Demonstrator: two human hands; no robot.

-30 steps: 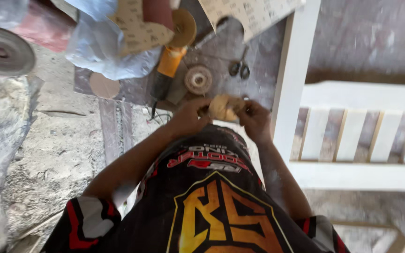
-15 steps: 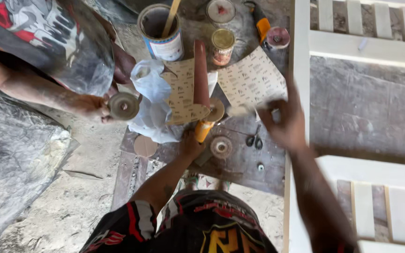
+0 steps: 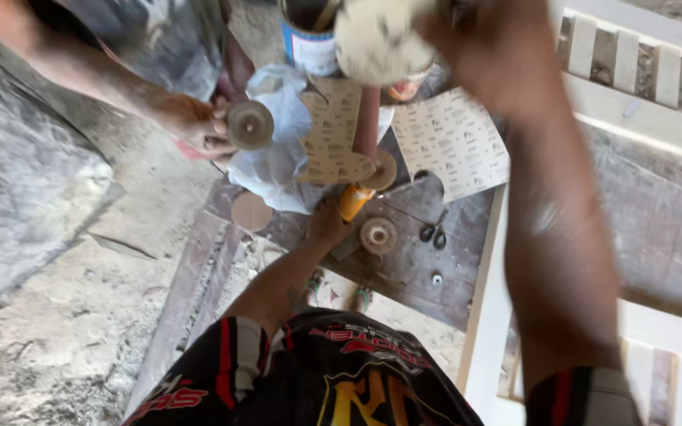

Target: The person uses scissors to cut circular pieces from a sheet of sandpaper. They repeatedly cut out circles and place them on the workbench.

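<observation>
My left hand (image 3: 329,225) reaches down to the orange-handled grinder (image 3: 354,201) lying on a dark wooden board (image 3: 404,264) and closes on its handle end. Raised close to the camera and blurred, my right hand (image 3: 475,55) holds a pale round sanding disc (image 3: 376,39). A red-brown roll (image 3: 369,118) and a cut sandpaper sheet (image 3: 333,134) lie over the grinder's head.
Another person's hand (image 3: 195,122) at upper left holds a grey round disc (image 3: 248,125). On the board lie a metal disc (image 3: 378,234), small scissors (image 3: 433,233), a sandpaper sheet (image 3: 451,142), a plastic bag (image 3: 274,150) and a can (image 3: 309,39). A white slatted frame (image 3: 483,315) stands right.
My right hand has risen from beside the white frame towards the camera, now with the pale disc in it. My left hand stays at the orange grinder.
</observation>
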